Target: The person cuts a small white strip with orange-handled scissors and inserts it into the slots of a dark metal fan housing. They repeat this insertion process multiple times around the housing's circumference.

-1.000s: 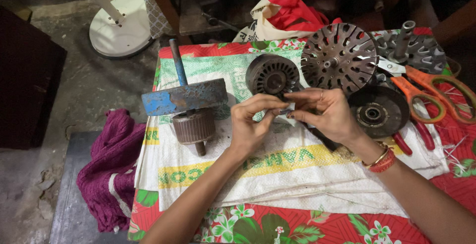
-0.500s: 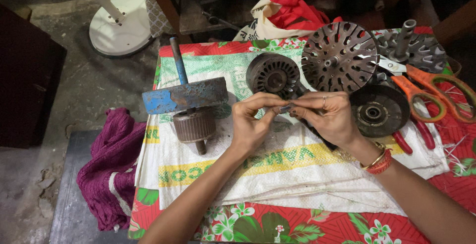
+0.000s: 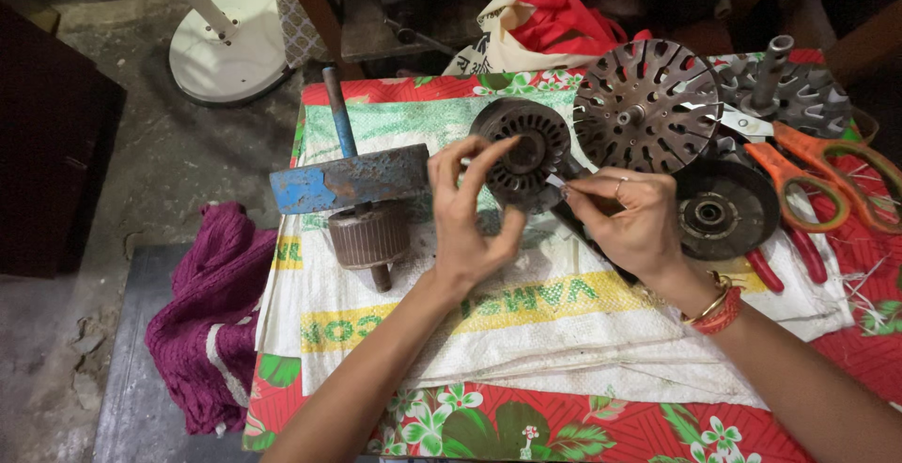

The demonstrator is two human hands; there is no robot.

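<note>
My left hand [image 3: 474,214] has its fingers spread around the near edge of a dark round slotted stator core [image 3: 531,139], with the thumb under it and the forefinger across its face. To the right of the core, my right hand [image 3: 631,223] pinches a small pale strip [image 3: 554,181] whose tip touches the core's lower right rim. Both hands work over a white woven sack [image 3: 526,331] spread on a red floral tablecloth [image 3: 526,425].
A ribbed rotor on a shaft [image 3: 371,235] stands under a blue metal bar [image 3: 348,179] at the left. A perforated round cover [image 3: 648,106], a second cover [image 3: 799,92], a dark bearing disc [image 3: 723,209], orange scissors [image 3: 817,172] and red-handled pliers [image 3: 766,270] lie right. A purple cloth [image 3: 207,322] hangs left.
Both hands were pinching the small strip together in front of the core. Now my left hand has let go, spread its fingers and moved up onto the core; the right hand still holds the strip.
</note>
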